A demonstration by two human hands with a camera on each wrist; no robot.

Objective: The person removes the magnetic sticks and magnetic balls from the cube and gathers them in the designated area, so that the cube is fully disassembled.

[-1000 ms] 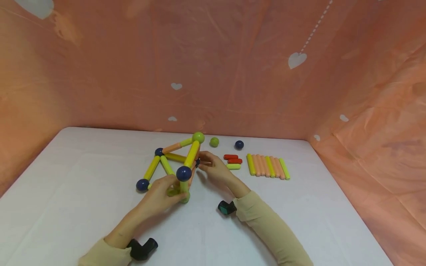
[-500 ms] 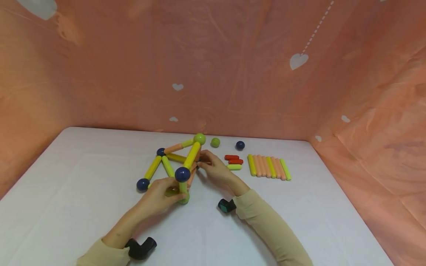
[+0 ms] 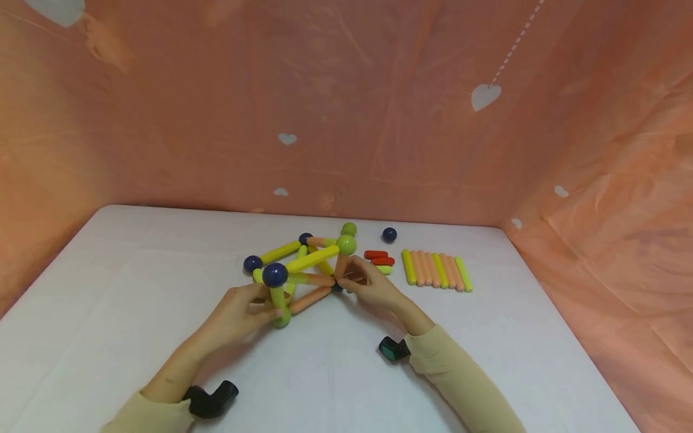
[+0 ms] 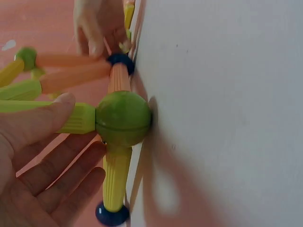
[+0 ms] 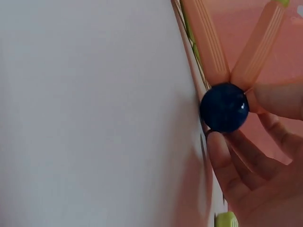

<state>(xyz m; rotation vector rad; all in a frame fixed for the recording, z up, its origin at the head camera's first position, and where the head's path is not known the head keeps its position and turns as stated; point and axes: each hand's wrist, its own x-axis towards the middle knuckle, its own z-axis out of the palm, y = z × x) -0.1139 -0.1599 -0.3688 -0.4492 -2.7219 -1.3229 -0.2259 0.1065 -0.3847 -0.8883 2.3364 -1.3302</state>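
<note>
A frame built of magnetic sticks and balls stands on the table between the two hands. My left hand (image 3: 240,313) grips an upright lime stick (image 4: 78,117) at the near left corner, thumb on one side and fingers behind. Below it sits a green ball (image 4: 123,118); a dark blue ball (image 3: 275,275) tops the stick. At the right corner my right hand (image 3: 373,285) pinches an upright orange stick (image 3: 341,264) just above a dark blue ball (image 5: 224,108), a fingertip touching that ball. A yellow stick (image 3: 312,260) runs along the top to a green ball (image 3: 346,245).
Behind the frame lie a loose green ball (image 3: 349,229) and a loose blue ball (image 3: 389,235). Short red sticks (image 3: 383,261) and a lime stick (image 3: 384,270) lie right of the right hand. Beyond them is a row of several orange, yellow and lime sticks (image 3: 436,270).
The frame has turned on the table: its right corner has swung right and nearer, the left-hand corner has shifted left. Both hands have moved with it, keeping their holds.
</note>
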